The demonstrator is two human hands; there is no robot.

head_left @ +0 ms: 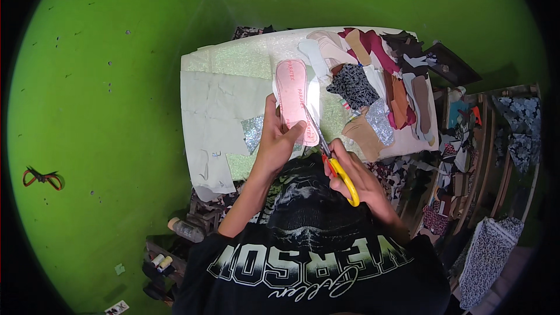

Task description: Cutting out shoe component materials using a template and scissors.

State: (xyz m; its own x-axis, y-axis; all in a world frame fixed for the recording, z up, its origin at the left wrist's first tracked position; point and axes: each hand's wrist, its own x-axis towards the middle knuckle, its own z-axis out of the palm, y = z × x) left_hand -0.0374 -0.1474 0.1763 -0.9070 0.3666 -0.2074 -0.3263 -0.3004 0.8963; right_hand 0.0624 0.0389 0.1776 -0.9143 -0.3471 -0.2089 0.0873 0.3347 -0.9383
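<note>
My left hand is closed on a pink, insole-shaped piece with red print, its thumb pressed flat on the lower part. A pale backing edge shows along the left side of this piece. In my right hand is a pair of scissors with yellow and red handles. The scissor blades point up and to the left, along the right edge of the pink piece. Whether the blades are parted there is hard to make out. Both hands are raised over the near side of the table.
A pale, covered table lies beneath my hands. Cut scraps in brown, maroon and grey are heaped on its right side, near a black patterned piece. Shelves with fabric stand at right. Another pair of scissors hangs on the green wall.
</note>
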